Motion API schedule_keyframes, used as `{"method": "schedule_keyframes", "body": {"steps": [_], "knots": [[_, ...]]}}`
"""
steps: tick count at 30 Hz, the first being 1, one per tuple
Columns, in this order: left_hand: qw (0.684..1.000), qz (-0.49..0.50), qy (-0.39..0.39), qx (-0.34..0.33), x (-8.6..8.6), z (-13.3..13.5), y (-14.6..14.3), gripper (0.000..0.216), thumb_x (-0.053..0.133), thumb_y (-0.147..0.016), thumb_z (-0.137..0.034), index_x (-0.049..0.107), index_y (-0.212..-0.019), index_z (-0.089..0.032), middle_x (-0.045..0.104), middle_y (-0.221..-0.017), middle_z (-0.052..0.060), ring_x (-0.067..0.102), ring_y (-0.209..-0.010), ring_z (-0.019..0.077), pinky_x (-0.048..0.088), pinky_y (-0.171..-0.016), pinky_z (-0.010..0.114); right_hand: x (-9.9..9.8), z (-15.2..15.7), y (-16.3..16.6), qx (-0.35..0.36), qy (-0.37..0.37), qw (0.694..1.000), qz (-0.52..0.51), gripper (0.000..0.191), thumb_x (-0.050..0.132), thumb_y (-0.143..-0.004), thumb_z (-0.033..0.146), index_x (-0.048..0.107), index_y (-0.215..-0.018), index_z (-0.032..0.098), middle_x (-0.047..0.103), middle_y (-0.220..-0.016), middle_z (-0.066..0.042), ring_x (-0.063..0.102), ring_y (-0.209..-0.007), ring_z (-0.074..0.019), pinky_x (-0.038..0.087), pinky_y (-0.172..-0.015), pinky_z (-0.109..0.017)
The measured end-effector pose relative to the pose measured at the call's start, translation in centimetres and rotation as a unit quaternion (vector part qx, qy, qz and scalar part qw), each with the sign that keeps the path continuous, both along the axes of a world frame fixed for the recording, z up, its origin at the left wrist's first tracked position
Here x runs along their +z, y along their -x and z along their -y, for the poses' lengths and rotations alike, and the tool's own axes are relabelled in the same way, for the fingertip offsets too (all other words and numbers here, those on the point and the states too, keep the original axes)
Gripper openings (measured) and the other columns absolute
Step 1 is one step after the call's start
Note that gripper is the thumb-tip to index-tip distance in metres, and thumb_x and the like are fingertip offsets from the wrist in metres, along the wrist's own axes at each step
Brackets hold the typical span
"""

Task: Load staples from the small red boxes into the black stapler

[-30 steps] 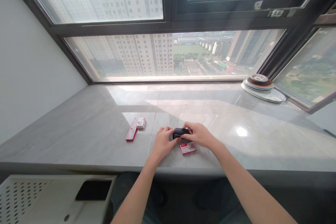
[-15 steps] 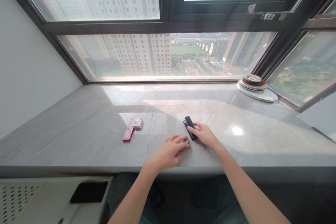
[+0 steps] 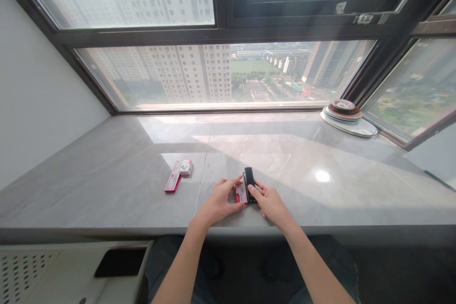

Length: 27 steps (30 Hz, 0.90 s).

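My right hand (image 3: 268, 199) is closed around a black stapler (image 3: 250, 184), which stands close to the counter's front edge. Against the stapler's left side is a small red-and-white box (image 3: 241, 193). My left hand (image 3: 224, 199) grips that box between the thumb at its near end and fingers at its far end. The fingers hide part of the box. Farther left lie a red-and-white box (image 3: 173, 183) and a smaller white box (image 3: 185, 167), close together on the counter.
The grey tiled counter (image 3: 107, 171) runs along the window. A stack of plates (image 3: 345, 118) stands in the far right corner. Below the front edge at the left is a white perforated surface (image 3: 28, 270) with a dark rectangular recess. Dark window frames rise behind.
The stapler has moved left and nearer to me, turning more upright in view. A red-and-white box now shows between my hands. My left hand has shifted left, its fingers around the box.
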<state>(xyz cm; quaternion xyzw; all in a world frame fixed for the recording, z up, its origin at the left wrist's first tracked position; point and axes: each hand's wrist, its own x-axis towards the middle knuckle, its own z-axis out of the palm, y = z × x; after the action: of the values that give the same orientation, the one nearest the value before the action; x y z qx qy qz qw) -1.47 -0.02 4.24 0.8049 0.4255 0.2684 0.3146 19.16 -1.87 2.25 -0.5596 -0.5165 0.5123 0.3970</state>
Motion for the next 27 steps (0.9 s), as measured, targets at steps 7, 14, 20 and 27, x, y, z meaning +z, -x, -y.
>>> {"method": "schedule_keyframes", "body": {"steps": [7,14,20,27], "knots": [[0.929,-0.072,-0.103,0.348,-0.3,0.4,5.4,0.048,0.058,-0.098,-0.046,0.056,-0.143,-0.028,0.055,-0.138,0.013,0.047,-0.133,0.0362,0.036,-0.115,0.056,-0.1,0.0,-0.1,-0.047,-0.011,0.998,0.033,0.073,0.062,-0.092,0.062,0.059,-0.147,0.014,0.048,-0.054,0.006,0.038,-0.042,-0.0117,0.033,-0.043,-0.025],[0.863,-0.250,-0.017,0.439,-1.9,0.5,14.6,0.063,0.053,-0.096,-0.049,0.041,-0.155,-0.029,0.060,-0.124,0.013,0.056,-0.118,0.0377,0.045,-0.101,0.052,0.0,0.0,0.0,-0.049,-0.003,0.998,0.029,0.075,0.064,-0.090,0.062,0.059,-0.146,0.012,0.043,-0.053,0.008,0.036,-0.045,-0.0120,0.035,-0.044,-0.025],[0.963,-0.180,0.038,0.198,-0.2,1.8,12.6,0.070,0.068,-0.086,-0.053,0.050,-0.149,-0.031,0.064,-0.126,0.008,0.063,-0.115,0.0324,0.050,-0.099,0.042,-0.5,0.0,-0.1,-0.030,0.010,0.999,0.007,0.076,0.063,-0.091,0.063,0.055,-0.149,0.015,0.039,-0.055,0.008,0.034,-0.042,-0.0107,0.030,-0.039,-0.024],[0.993,-0.051,-0.025,0.099,1.7,0.3,4.6,0.055,0.081,-0.077,-0.041,0.064,-0.129,-0.033,0.059,-0.128,0.005,0.062,-0.115,0.0265,0.052,-0.099,0.038,-0.8,-0.1,-0.1,-0.032,0.001,0.999,0.015,0.076,0.062,-0.092,0.064,0.055,-0.149,0.014,0.041,-0.053,0.008,0.035,-0.041,-0.0108,0.031,-0.039,-0.024]]}}
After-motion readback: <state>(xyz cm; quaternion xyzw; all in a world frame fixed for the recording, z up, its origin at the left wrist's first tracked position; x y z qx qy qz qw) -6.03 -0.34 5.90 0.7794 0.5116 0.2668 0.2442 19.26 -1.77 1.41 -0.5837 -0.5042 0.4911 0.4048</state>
